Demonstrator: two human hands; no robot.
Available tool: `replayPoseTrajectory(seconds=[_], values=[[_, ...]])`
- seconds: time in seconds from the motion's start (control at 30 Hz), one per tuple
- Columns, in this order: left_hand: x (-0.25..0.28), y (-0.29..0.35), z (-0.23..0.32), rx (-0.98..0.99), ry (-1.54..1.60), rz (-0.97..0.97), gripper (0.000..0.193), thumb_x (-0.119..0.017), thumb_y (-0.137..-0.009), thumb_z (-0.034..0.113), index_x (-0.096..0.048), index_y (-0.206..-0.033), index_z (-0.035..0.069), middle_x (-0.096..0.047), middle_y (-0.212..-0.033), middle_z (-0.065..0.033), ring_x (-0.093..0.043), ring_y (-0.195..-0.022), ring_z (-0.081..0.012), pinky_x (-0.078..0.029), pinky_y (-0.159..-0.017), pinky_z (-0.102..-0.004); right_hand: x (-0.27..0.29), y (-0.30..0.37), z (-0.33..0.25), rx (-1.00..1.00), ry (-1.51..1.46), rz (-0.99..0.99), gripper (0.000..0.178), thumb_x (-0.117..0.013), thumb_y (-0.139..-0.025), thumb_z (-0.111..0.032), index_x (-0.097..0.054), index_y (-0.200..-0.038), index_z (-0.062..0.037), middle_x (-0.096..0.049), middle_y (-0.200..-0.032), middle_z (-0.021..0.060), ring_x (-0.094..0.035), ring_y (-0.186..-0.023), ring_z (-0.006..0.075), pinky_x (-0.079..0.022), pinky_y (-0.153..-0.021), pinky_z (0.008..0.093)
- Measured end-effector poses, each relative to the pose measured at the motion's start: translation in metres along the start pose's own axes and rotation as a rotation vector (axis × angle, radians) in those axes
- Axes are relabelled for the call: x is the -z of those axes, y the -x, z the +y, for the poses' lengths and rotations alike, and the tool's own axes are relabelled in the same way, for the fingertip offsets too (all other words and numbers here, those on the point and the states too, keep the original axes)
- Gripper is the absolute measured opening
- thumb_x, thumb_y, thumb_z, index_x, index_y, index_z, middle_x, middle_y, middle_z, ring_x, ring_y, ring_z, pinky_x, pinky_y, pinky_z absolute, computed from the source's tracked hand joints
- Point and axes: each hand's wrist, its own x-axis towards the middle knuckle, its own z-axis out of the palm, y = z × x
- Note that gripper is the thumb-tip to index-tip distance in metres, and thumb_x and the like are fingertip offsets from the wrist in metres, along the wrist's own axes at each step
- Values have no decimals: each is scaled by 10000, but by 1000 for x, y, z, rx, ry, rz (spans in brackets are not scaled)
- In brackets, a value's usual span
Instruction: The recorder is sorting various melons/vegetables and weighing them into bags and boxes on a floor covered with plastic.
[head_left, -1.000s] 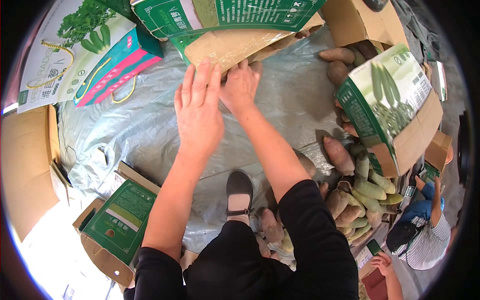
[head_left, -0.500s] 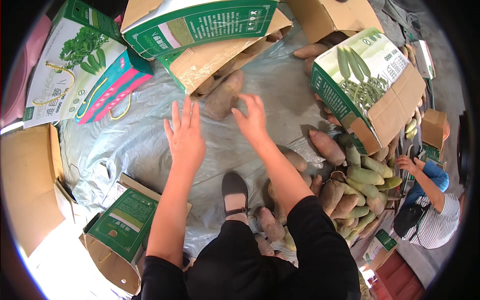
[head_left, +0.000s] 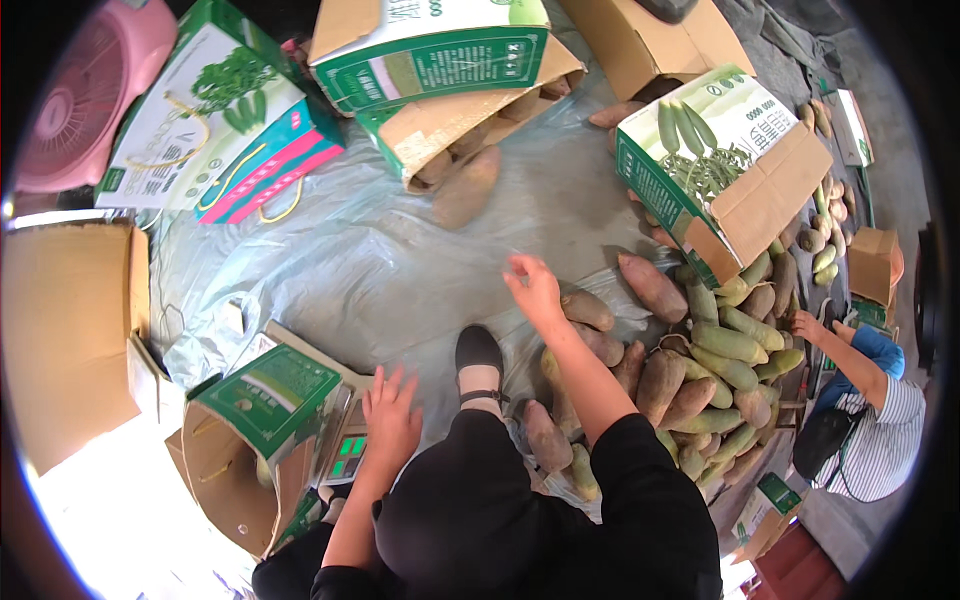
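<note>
My left hand (head_left: 391,412) is low over the plastic sheet, fingers spread and holding nothing. Beside it lie an opened green carton (head_left: 262,405) and a device with a green-lit display (head_left: 348,455). My right hand (head_left: 533,290) hovers above the sheet with its fingers loosely bent and nothing seen in them. Closest to that hand is a brownish root (head_left: 587,309) at the edge of a pile of reddish-brown roots and green radishes (head_left: 728,343). Farther off, a large brownish root (head_left: 467,188) rests against a tipped carton (head_left: 430,128) with more roots inside.
A white-and-green carton (head_left: 722,160) leans over the pile at right. Carton bags (head_left: 205,110) and a pink slatted plastic thing (head_left: 85,100) are at upper left. A brown carton (head_left: 75,330) stands at left. At far right another person (head_left: 868,420) reaches toward the pile.
Both my hands have drawn back from the large brownish root. My left hand has come down beside the lower-left green carton, my right hand nearer the pile. The view has shifted slightly.
</note>
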Motion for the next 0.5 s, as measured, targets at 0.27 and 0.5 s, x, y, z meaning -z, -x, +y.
replayPoseTrajectory(seconds=[0.27,0.5], values=[[30,112,-31,-165,241,26,515,-675,-732,88,-551,-1230,134,-474,-1324,-95,-361,-1305,-338,-255,-1054,-543,17,107,-24,-236,193,-402,340,-560,-854,-346,-662,-802,-25,-637,-733,168,-622,-666,304,-482,-661,369],[103,184,-9,-44,130,148,441,-638,-730,44,-579,-1166,67,-534,-1241,-132,-435,-1234,-344,-302,-1034,-478,24,173,-1,-199,306,-359,289,-521,-887,-301,-658,-972,-61,-663,-903,146,-623,-843,293,-480,-780,364]])
